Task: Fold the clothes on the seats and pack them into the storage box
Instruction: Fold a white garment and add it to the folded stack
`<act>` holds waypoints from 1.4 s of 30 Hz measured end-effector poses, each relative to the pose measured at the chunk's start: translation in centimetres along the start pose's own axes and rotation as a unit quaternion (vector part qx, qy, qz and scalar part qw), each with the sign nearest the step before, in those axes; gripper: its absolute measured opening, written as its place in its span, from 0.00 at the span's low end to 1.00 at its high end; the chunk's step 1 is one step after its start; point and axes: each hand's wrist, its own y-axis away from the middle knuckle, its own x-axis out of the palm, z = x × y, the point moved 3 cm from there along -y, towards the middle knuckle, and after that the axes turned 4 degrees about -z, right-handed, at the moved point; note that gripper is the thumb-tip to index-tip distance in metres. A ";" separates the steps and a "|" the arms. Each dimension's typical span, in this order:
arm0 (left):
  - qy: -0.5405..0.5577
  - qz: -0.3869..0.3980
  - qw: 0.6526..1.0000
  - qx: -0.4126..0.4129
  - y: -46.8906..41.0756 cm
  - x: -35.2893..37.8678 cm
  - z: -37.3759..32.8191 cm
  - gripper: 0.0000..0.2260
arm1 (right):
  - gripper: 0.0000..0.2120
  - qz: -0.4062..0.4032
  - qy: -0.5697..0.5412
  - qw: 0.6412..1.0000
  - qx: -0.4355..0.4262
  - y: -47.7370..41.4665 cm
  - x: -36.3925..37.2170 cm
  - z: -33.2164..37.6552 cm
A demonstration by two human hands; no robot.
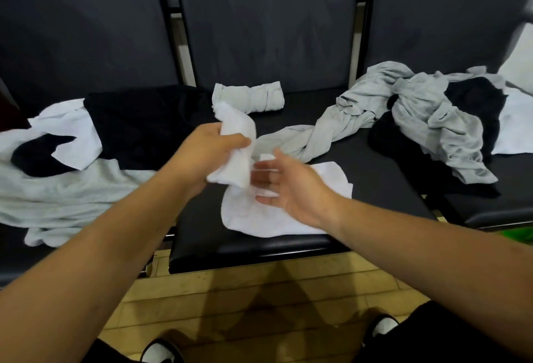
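While the left hand grips the bunched end of a white garment, fingers and thumb curled round the roll, the right hand is open: fingers straight and spread, palm turned toward the bunch, just at its 4 o'clock. Whether the fingertips actually touch the cloth can't be told.

- White garment: rest of it lies flat on the middle seat, under and at 6 o'clock of both hands, near the front edge. The held end is lifted off the seat, tilted toward 12 o'clock.
- Rolled grey garment: at 12 o'clock of the hands, at the back of the middle seat against the backrest, lying sideways. The top of the held bunch overlaps it in view.
- Twisted grey garment: runs from just beside the hands out toward 2 o'clock into a crumpled grey pile on the right seat.
- Black garment: in that pile, at 3 o'clock, partly covered by grey.
- Left seat, 9 o'clock: black cloth, a white piece touching it, pale grey cloth spread below and hanging over the front edge.
- Wooden floor at 6 o'clock; two shoes at the bottom edge.
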 end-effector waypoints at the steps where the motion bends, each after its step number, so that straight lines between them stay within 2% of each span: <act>1: -0.024 0.014 0.999 0.020 -0.2 1.2 -0.3 0.05 | 0.27 -0.021 -0.038 0.999 0.002 -0.1 -1.1 0.9; 3: -0.075 0.061 0.994 0.050 -0.3 4.0 -0.6 0.08 | 0.33 -0.067 -0.068 0.995 -0.002 -0.2 -3.8 2.6; 5: -0.093 0.134 0.986 0.039 -0.1 6.5 -0.1 0.16 | 0.34 -0.106 -0.044 0.993 0.005 -0.1 -6.5 3.4; 7: -0.099 0.196 0.976 0.015 0.3 7.8 1.0 0.14 | 0.29 -0.131 0.009 0.991 0.025 0.0 -8.2 3.1; 8: -0.113 0.199 0.973 0.017 0.2 7.8 1.7 0.11 | 0.24 -0.148 0.051 0.987 0.041 0.1 -8.9 2.6; 9: -0.127 0.181 0.975 0.019 0.0 7.6 2.2 0.10 | 0.19 -0.171 0.099 0.979 0.054 0.2 -9.5 2.0; 11: -0.168 0.110 0.979 0.021 -0.9 6.6 3.5 0.12 | 0.16 -0.199 0.183 0.960 0.072 0.5 -10.1 1.4; 15: -0.230 -0.009 0.973 -0.017 -2.1 5.1 5.9 0.19 | 0.15 -0.190 0.145 0.970 0.053 0.9 -10.0 2.9; 17: -0.203 -0.012 0.978 -0.057 -2.1 4.8 6.7 0.16 | 0.17 -0.199 0.156 0.966 0.061 0.8 -10.5 2.9; 21: -0.136 0.033 0.987 -0.083 -1.9 5.5 7.1 0.17 | 0.15 -0.225 0.304 0.921 0.094 0.7 -11.2 1.3; 24: -0.080 0.082 0.984 -0.135 -1.4 6.4 6.9 0.21 | 0.20 -0.204 0.348 0.913 0.060 0.3 -11.4 1.4; 27: 0.037 0.112 0.978 -0.174 -0.7 6.8 5.8 0.18 | 0.19 -0.175 0.370 0.911 0.040 0.6 -11.1 1.7; 30: 0.114 0.070 0.977 -0.168 0.0 5.7 4.3 0.11 | 0.12 -0.157 0.330 0.931 0.002 0.7 -10.6 2.0; 33: 0.093 0.002 0.981 -0.169 0.8 3.5 5.2 0.12 | 0.09 -0.174 0.318 0.932 0.026 0.2 -10.0 1.4; 35: 0.042 -0.024 0.985 -0.167 1.1 2.4 6.3 0.15 | 0.09 -0.228 0.399 0.888 -0.031 0.1 -9.3 1.2; 36: 0.020 -0.032 0.985 -0.167 1.3 2.0 6.7 0.16 | 0.10 -0.241 0.442 0.859 -0.091 0.1 -8.6 1.3; 37: 0.004 -0.039 0.985 -0.166 1.4 1.7 7.0 0.17 | 0.09 -0.231 0.456 0.846 -0.152 0.2 -7.4 1.5; 38: -0.002 -0.043 0.985 -0.165 1.4 1.6 7.1 0.18 | 0.07 -0.201 0.441 0.855 -0.185 0.5 -6.1 1.4; 39: -0.005 -0.046 0.986 -0.158 1.4 1.6 7.1 0.19 | 0.07 -0.155 0.390 0.891 -0.175 0.8 -4.7 1.0; 41: -0.014 -0.050 0.991 -0.125 1.5 1.9 6.8 0.20 | 0.17 -0.076 0.276 0.956 -0.062 1.0 -2.7 -0.2; 42: -0.016 -0.047 0.994 -0.100 1.6 2.3 6.4 0.18 | 0.23 -0.062 0.233 0.971 -0.007 0.9 -2.4 -0.7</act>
